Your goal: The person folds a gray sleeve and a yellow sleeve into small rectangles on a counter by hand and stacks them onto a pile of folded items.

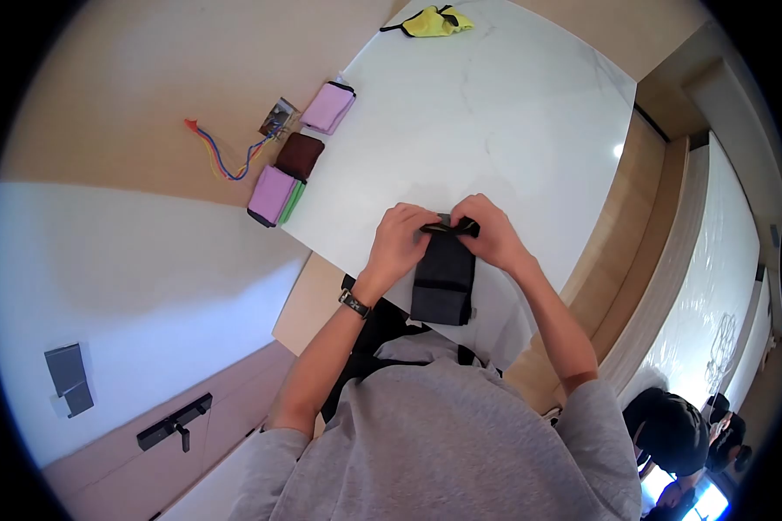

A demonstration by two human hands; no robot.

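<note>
A dark grey folded cloth garment (pixel 443 291) with black bands lies lengthwise near the front edge of the white table. Its far end is bunched up, and both hands grip it there. My left hand (pixel 401 239) has its fingers closed on the left side of the black edge. Opposite it, my right hand (pixel 488 233) pinches the right side, with the thumb and fingers curled around the cloth. The two hands are a short gap apart, and some of the cloth between them is hidden by the fingers.
On the white table (pixel 495 113), folded pink cloth (pixel 328 108), folded maroon cloth (pixel 300 155) and another pink bundle (pixel 274 193) with green cloth (pixel 293 201) line the left edge. A yellow cloth garment (pixel 434 22) lies at the far end. People (pixel 669 430) are at lower right.
</note>
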